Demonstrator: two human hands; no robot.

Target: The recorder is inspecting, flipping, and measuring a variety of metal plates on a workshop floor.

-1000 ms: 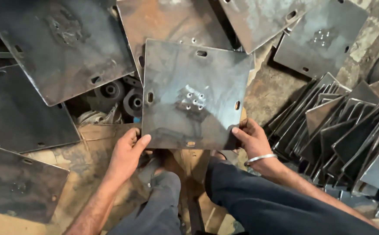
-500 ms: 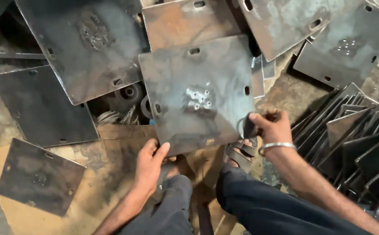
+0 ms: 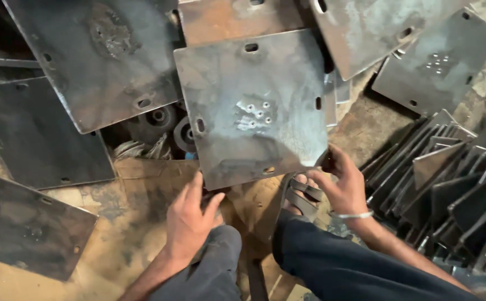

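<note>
Dim, warm ambient light, no hard source visible. The square steel plate [image 3: 254, 108] at centre takes a soft sheen across its upper face, brightest around its cluster of small holes; no blown-out glare. Left of that plate the dark plates [image 3: 37, 139] fall into near-black with little surface detail. Below its left edge the gap holding round parts [image 3: 168, 125] is in deep shadow. Right of the plate the stacked upright plates [image 3: 449, 184] show only thin lit edges. Mild motion softness overall; the right hand [image 3: 343, 187] and left hand [image 3: 190, 220] are slightly smeared. Frame corners look stretched, wide-lens style. Grain in shadows.
</note>
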